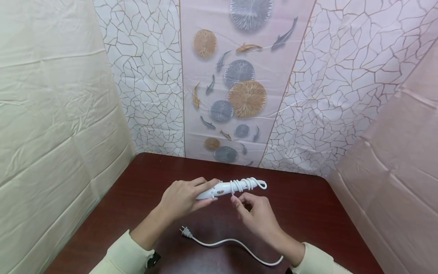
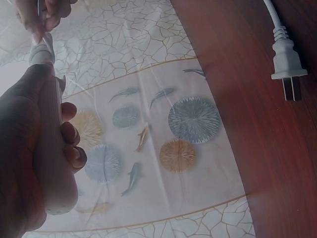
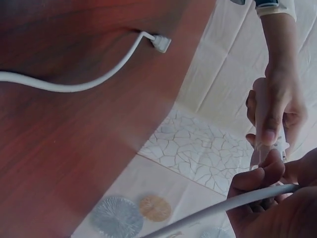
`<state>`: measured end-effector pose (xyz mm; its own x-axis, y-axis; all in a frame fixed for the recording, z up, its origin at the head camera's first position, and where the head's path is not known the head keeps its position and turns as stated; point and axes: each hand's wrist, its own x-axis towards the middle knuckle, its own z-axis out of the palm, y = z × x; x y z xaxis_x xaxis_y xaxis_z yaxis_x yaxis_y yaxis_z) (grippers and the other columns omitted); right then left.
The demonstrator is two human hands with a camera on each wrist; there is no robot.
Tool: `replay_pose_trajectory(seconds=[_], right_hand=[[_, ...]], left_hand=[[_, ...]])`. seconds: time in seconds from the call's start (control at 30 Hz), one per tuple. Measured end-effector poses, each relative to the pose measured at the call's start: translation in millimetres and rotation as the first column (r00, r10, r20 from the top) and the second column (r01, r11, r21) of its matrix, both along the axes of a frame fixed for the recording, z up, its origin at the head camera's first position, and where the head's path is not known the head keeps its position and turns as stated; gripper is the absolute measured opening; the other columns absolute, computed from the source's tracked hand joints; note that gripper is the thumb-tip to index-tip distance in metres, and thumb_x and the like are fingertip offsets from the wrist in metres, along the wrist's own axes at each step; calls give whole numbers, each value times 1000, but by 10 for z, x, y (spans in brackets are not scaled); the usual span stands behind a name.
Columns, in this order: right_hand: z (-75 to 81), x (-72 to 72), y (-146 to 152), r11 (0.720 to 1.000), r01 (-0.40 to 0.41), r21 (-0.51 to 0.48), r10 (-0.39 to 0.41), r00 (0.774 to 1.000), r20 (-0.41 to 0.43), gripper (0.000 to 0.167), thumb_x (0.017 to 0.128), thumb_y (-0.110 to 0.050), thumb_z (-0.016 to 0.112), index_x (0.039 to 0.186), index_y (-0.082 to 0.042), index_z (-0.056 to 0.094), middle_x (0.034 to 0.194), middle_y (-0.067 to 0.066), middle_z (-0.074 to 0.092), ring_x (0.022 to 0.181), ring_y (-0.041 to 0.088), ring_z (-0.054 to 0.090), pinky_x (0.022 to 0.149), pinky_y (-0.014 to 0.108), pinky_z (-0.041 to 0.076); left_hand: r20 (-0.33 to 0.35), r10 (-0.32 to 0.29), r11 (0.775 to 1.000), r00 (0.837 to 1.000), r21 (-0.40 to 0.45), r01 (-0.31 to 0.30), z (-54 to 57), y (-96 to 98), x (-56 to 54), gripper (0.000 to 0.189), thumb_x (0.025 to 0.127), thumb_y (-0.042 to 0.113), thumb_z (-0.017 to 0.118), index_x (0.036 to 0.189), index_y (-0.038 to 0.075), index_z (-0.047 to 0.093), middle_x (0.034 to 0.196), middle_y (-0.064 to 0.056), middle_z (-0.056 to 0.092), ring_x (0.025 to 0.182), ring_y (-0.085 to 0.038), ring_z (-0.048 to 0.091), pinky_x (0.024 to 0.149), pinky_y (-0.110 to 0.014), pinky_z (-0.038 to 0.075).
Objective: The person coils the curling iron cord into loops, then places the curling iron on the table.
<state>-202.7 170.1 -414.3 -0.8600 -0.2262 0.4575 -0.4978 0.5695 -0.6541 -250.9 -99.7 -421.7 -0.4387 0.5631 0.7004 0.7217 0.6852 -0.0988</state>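
At the bottom of the frame, the cord (image 1: pixel 230 239) sagged in a loose curve from below the right wrist to the plug (image 1: pixel 186 232), lower centre; a sharp pull there might have dragged the plug across the table (image 1: pixel 308 205) or snagged the cord on the sleeve (image 1: pixel 316 258). A little higher, the right hand (image 1: pixel 258 217) pinched the cord between thumb and fingertips. Had that pinch eased, the coils, which looked loose and uneven, would probably have slackened or slid toward the tool's end; too hard a tug might have twisted the tool in the other grip.

The tool (image 1: pixel 226 187) lay just beyond the right fingertips, near the lower centre of the frame and raised above the table. Its left end sat within the left hand (image 1: pixel 179 198), whose fingers curled round it; its coiled end pointed right.
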Motion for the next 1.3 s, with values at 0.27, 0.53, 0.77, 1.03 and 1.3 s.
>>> replay_pose_trajectory(seconds=[0.27, 0.53, 0.77, 1.03, 1.3], right_hand=[[13, -21, 39, 997, -28, 68, 46, 960, -275, 31, 96, -12, 85, 72, -24, 70, 55, -16, 54, 52, -10, 40, 48, 11, 33], [172, 15, 99, 992, -116, 52, 123, 980, -156, 24, 95, -18, 89, 79, -25, 73, 63, -18, 59, 56, -7, 44, 50, 16, 39], [319, 17, 151, 993, -116, 18, 116, 993, 2, 13, 98, -21, 85, 88, -23, 78, 73, -13, 65, 63, -1, 52, 56, 24, 47], [499, -18, 272, 963, -233, 134, 239, 970, -33, 12, 105, -10, 73, 106, -19, 81, 83, -13, 68, 77, 1, 60, 71, 26, 55], [671, -103, 344, 882, -255, 395, 365, 901, -233, 16, 104, -6, 73, 107, -22, 75, 86, -16, 61, 78, -1, 55, 73, 23, 51]], left_hand=[[3, -4, 1000, 1000, -1, 4, 15, 0, 11, 52, 96, 50, 83, 144, 31, 73, 103, 14, 75, 59, -7, 59, 49, -29, 46], [17, 11, 1000, 1000, 0, -11, -18, -36, -11, 56, 92, 49, 88, 143, 30, 73, 101, 12, 75, 60, -10, 62, 50, -30, 47], [38, 24, 1000, 999, -6, -23, -23, -44, -26, 53, 96, 49, 84, 144, 31, 72, 102, 12, 75, 60, -8, 60, 50, -29, 48], [55, 32, 999, 998, -10, -32, -47, -52, -39, 52, 95, 49, 85, 144, 33, 72, 101, 12, 75, 60, -9, 61, 51, -29, 48], [76, 24, 999, 997, -29, -22, -36, -41, -25, 50, 98, 51, 81, 144, 33, 72, 101, 14, 74, 60, -8, 59, 51, -28, 46]])
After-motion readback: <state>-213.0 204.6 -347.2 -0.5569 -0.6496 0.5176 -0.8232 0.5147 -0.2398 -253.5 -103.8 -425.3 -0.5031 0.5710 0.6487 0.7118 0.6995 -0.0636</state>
